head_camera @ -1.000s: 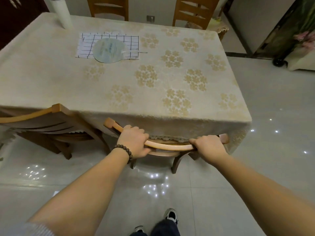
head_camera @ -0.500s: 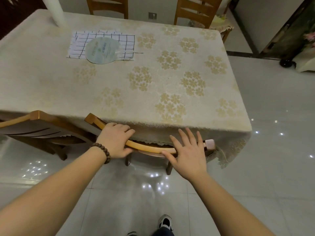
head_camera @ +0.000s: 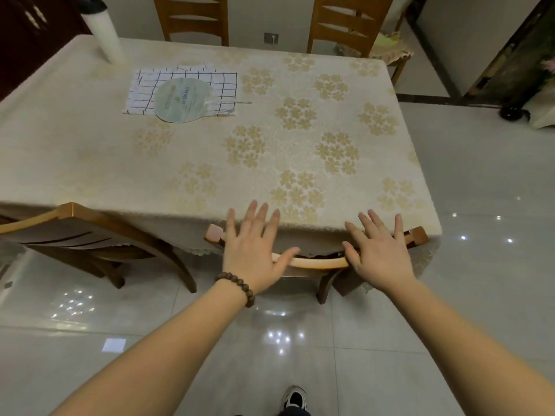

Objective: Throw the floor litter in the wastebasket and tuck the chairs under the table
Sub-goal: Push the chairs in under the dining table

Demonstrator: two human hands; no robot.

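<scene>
Both hands — left hand (head_camera: 252, 253), right hand (head_camera: 380, 255) — lie flat with fingers spread on the chair's top rail (head_camera: 315, 262); pushing harder risks snagging the tablecloth (head_camera: 210, 163).

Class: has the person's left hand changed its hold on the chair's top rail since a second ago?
Yes. The left hand has let go; fingers now straight, reaching forward toward the table edge above the top rail.

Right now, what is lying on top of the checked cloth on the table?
A round pale hand fan lies on the checked cloth, handle pointing right. Whatever is beneath the fan is covered.
</scene>
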